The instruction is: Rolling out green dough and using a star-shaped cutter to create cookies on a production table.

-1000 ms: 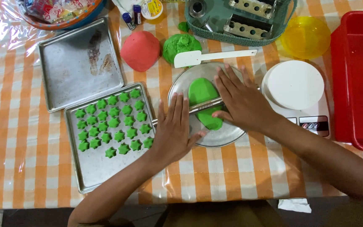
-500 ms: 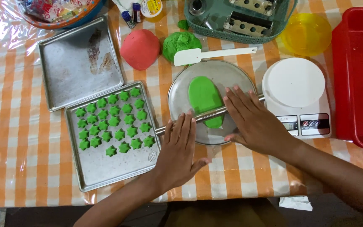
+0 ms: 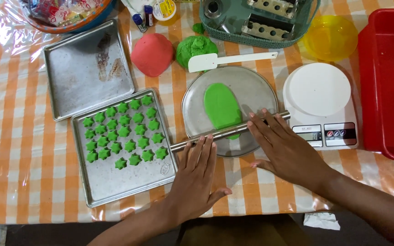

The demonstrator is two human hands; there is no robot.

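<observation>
Rolling pin (image 3: 229, 131) across green dough (image 3: 223, 108), left hand (image 3: 196, 178), right hand (image 3: 286, 151) flat, fingers spread, pressing it

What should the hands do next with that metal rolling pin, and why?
Probably push the metal rolling pin forward, away from the body, over the flattened green dough. Both the left hand and right hand rest flat on it, and it sits at the dough's near end on the round metal plate, so most of the dough lies ahead.
</observation>
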